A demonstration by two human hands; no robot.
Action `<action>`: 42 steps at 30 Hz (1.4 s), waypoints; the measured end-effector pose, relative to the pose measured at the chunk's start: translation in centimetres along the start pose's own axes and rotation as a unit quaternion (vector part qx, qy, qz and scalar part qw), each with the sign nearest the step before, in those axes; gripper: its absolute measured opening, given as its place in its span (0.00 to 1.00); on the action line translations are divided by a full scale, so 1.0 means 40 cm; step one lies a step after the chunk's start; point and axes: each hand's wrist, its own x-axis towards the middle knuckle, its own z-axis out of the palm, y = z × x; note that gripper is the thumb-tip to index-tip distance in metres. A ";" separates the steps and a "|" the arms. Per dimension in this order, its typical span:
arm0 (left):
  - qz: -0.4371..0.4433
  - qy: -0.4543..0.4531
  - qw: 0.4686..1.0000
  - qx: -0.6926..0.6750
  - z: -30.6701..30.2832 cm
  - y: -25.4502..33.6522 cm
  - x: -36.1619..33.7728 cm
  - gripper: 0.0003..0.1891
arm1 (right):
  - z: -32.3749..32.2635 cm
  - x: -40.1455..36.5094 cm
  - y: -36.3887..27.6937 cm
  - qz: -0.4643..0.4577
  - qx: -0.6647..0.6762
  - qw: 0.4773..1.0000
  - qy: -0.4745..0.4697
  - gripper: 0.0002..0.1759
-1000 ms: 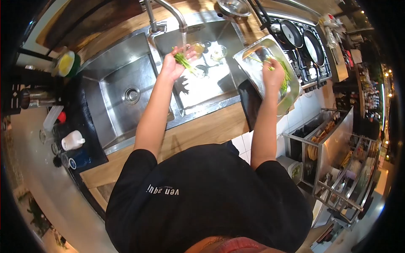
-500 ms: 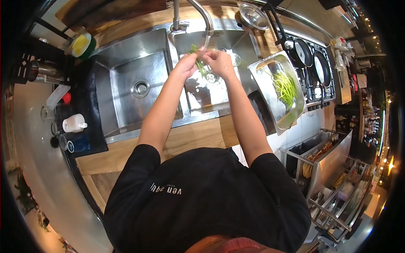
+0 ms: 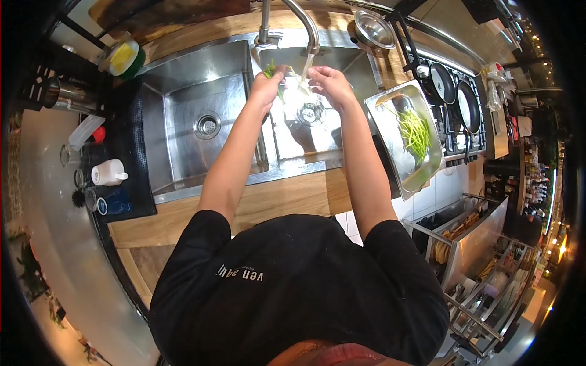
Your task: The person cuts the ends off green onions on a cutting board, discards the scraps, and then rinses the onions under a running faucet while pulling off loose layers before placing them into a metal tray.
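My left hand (image 3: pixel 266 88) is closed around a few green leafy stalks (image 3: pixel 269 71) over the right sink basin (image 3: pixel 285 125). Water runs from the curved faucet (image 3: pixel 310 39) between my two hands. On the other side of the stream is my right hand (image 3: pixel 332 86), its fingers bent and apart, with nothing visible in them. A rectangular metal tray (image 3: pixel 395 177) to the right of the basin holds a heap of thin, cut green stalks (image 3: pixel 415 134).
The left sink basin (image 3: pixel 183 131) has a round drain. A metal bowl (image 3: pixel 375 29) sits behind the tray, and pans (image 3: pixel 469 107) rest on the stove at right. A white mug (image 3: pixel 110 172) and glasses stand on the dark mat at left. Drawers (image 3: pixel 473 244) are pulled out at lower right.
My hands were together under the water and have moved apart. The left hand keeps the stalks, while the right has shifted right with its fingers loosened.
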 end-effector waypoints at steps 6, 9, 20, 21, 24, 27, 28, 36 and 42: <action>0.062 0.002 0.996 0.056 0.010 0.016 -0.045 0.15 | -0.020 0.008 0.006 -0.052 0.140 0.988 0.035 0.13; 0.096 0.043 0.994 0.028 0.022 0.016 -0.062 0.15 | -0.033 0.009 0.012 -0.061 0.216 0.973 0.052 0.12; 0.196 0.064 0.934 0.291 0.026 0.005 -0.070 0.13 | -0.063 -0.020 -0.012 -0.133 0.066 0.985 0.088 0.16; 0.144 0.040 0.951 0.270 0.045 0.023 -0.077 0.13 | -0.054 -0.023 -0.014 -0.124 0.022 0.990 0.056 0.15; 0.064 -0.025 0.993 0.096 0.078 0.045 -0.081 0.13 | -0.026 -0.033 -0.021 -0.116 -0.013 0.993 0.013 0.14; 0.051 -0.033 0.990 0.124 0.083 0.051 -0.079 0.15 | -0.019 -0.026 -0.012 -0.113 -0.030 0.993 0.003 0.13; 0.051 -0.034 0.990 0.124 0.081 0.050 -0.075 0.15 | -0.022 -0.023 -0.006 -0.113 -0.030 0.993 0.004 0.13; 0.054 -0.066 0.970 0.229 0.072 0.085 -0.091 0.15 | -0.024 -0.023 0.005 -0.118 -0.068 0.991 0.002 0.12; 0.000 -0.078 0.969 0.233 0.060 0.078 -0.090 0.14 | -0.016 -0.028 0.002 -0.095 -0.029 0.995 -0.005 0.13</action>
